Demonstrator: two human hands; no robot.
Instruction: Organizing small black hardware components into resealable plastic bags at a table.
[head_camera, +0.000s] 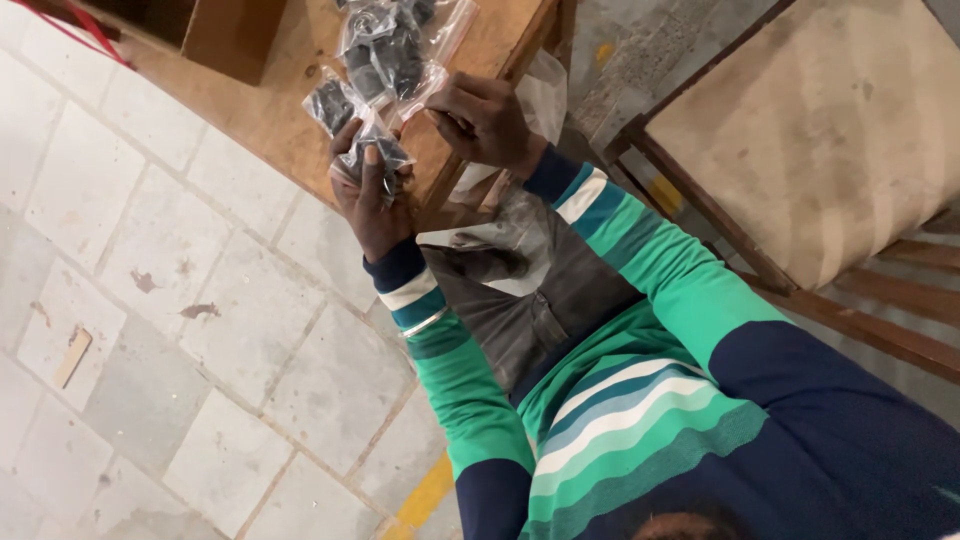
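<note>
My left hand (368, 205) is closed around a small clear plastic bag of black parts (378, 155), held up at the edge of a wooden table (285, 120). My right hand (483, 118) is just to the right of it, its fingers pinching the clear edge of a bag. Several more filled clear bags (385, 45) lie on the table right beyond both hands. Another clear bag with a dark part (480, 262) rests on my lap below the hands.
A brown cardboard box (230, 35) stands on the table at the upper left. A wooden chair with a pale worn seat (800, 130) is at the right. Tiled floor (150, 350) with a yellow line (425, 495) lies to the left.
</note>
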